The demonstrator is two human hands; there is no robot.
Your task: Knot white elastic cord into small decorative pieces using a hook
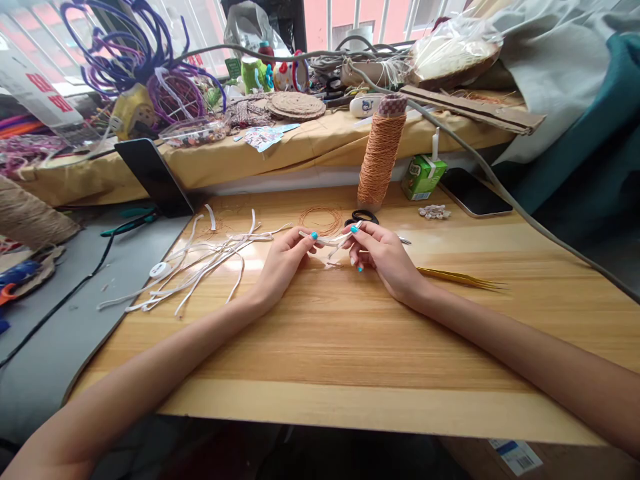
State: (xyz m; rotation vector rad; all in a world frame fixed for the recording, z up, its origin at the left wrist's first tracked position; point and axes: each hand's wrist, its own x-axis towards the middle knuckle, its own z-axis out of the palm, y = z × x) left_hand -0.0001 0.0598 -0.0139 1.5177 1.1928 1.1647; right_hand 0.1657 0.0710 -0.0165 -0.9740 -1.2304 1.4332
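Observation:
My left hand (295,252) pinches one end of a white cord (327,240) between thumb and fingers. At its other end, my right hand (383,253) grips the same cord, thumb on top. Between the hands the cord sags slightly, and a short loose end hangs down near the right fingers. Just behind my right hand lie black-handled scissors (364,217), partly covered by it. A coil of thin orange string (320,220) rests on the table beyond the held cord. Left of my left hand, several loose white cords (200,267) are spread in a tangle.
A tall spool of orange twine (383,157) stands behind my right hand. Golden tweezers (457,277), a phone (475,192), a green drink carton (423,177) and a small white braided piece (434,211) lie to the right. A dark tablet (153,177) leans at the left. The ledge (210,163) behind is cluttered.

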